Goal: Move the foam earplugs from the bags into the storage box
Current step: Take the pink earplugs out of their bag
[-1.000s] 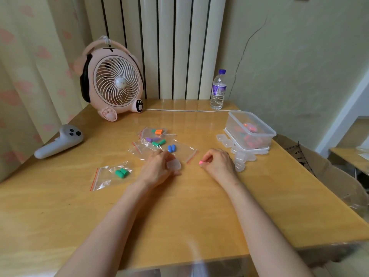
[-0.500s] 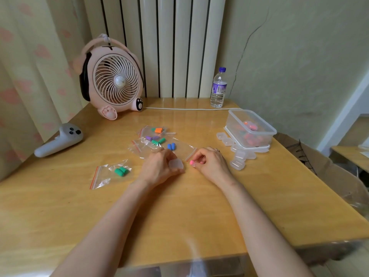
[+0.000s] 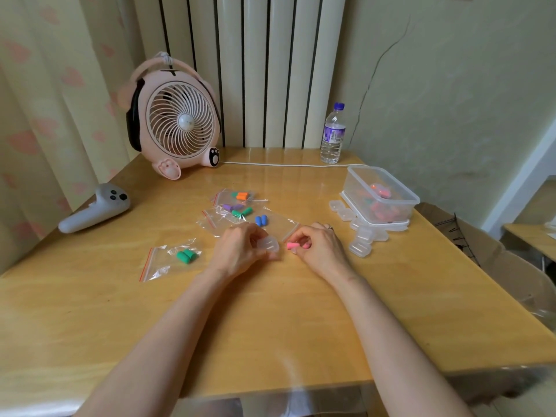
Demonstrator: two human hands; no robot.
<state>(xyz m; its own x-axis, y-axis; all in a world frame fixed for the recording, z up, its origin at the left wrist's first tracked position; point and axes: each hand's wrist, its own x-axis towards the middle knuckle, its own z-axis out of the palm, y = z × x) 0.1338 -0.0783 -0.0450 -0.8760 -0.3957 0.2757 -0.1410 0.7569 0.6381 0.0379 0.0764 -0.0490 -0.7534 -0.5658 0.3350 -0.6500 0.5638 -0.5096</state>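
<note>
Pink foam earplug (image 3: 292, 245) is pinched between the thumb and curled fingertips of the right hand (image 3: 320, 251), just above the table (image 3: 270, 326) near its middle. Just left of it, the left hand (image 3: 237, 251) curls its fingers round a small clear case (image 3: 270, 244). Right behind both hands lies a zip bag (image 3: 281, 225) with two blue earplugs (image 3: 261, 220). Farther back are bags holding purple and green earplugs (image 3: 237, 209) and orange earplugs (image 3: 241, 195). Another bag with teal earplugs (image 3: 186, 256) lies well to the left. The storage box (image 3: 355, 183), open and holding coloured earplugs, stands at the far right. A cluster of clear cases (image 3: 364, 240) lies between it and the right hand. A pink fan (image 3: 177, 121), a water bottle (image 3: 332, 136) and a grey controller (image 3: 96, 207) stand along the far and left edges.
</note>
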